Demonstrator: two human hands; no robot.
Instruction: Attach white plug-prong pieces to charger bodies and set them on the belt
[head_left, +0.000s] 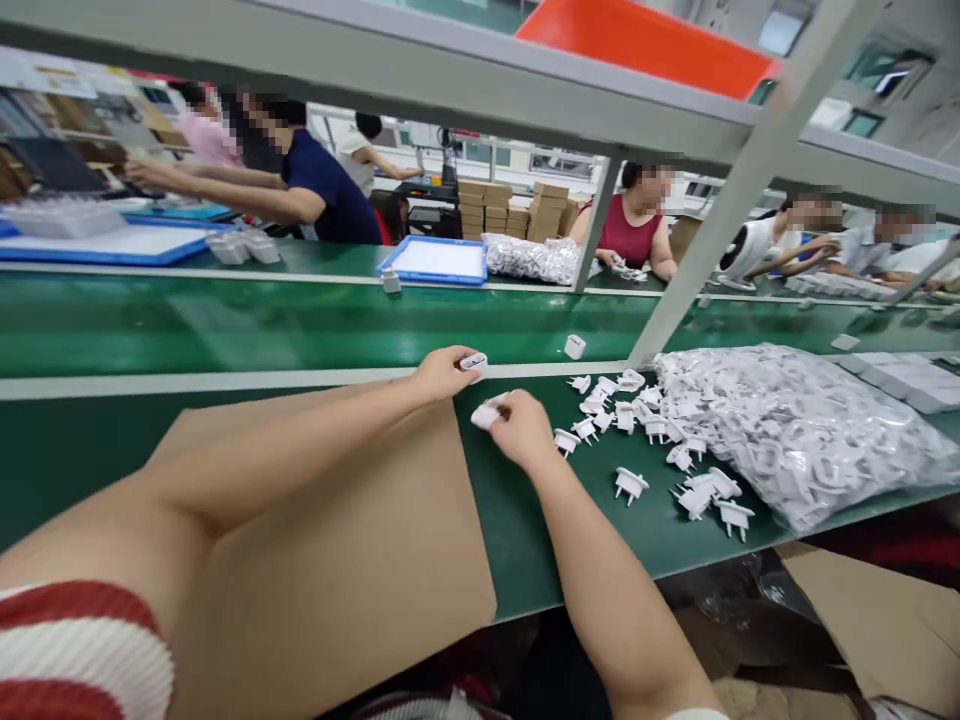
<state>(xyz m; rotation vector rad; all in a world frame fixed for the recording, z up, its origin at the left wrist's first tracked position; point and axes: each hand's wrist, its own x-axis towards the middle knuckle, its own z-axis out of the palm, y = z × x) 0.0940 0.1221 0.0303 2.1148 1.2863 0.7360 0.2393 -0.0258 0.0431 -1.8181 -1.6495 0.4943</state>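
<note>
White plastic piece (474, 362) pinched in left hand (442, 372) fingertips at far edge of cardboard sheet (337, 540), just short of the belt (225, 325). Second white piece (486, 414) clamped in right hand (521, 430), just near and right of the first, almost touching. Loose plug parts (637, 430) scattered right of both, nearer the right hand, beside bagged heap (795, 430).

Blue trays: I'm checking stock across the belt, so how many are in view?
2. One blue tray lies mid-bench beyond the belt; another lies far left by a co-worker. More may be hidden.
</note>
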